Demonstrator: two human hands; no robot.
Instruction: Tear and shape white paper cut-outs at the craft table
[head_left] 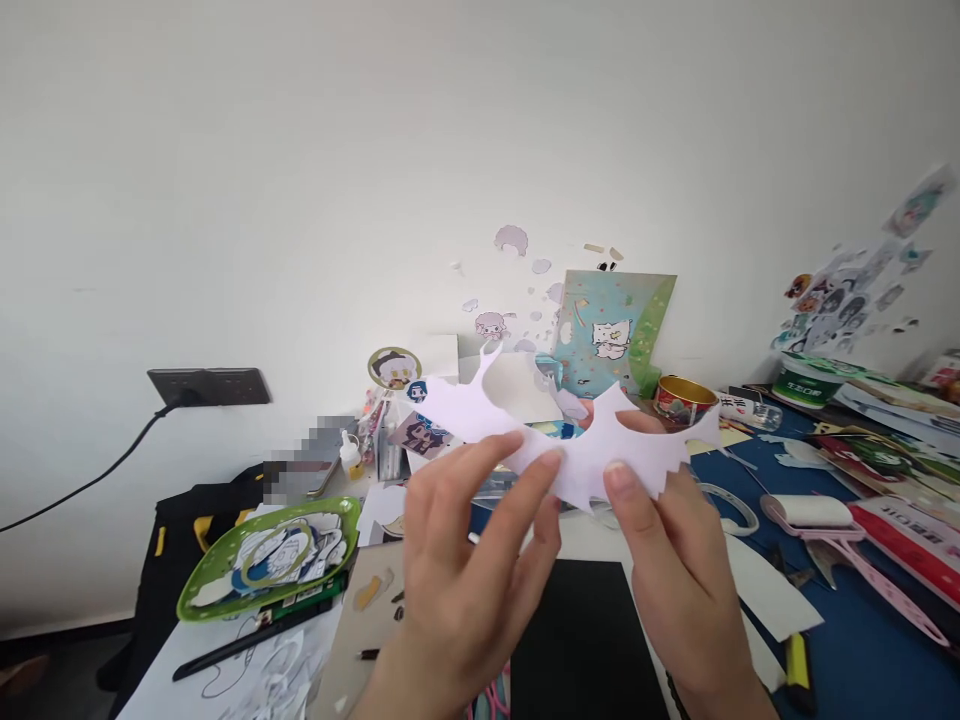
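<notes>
Matt white paper cutout; glossy green plastic tray; shiny metal tin; matt black sheet.

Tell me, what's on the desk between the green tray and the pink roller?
In the head view, both hands, left hand and right hand, hold up a white paper cutout; below lies a black sheet.

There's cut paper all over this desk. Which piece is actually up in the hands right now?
The white jagged-edged paper cutout, pinched between left hand and right hand. The other cutouts lie in the green tray.
</notes>
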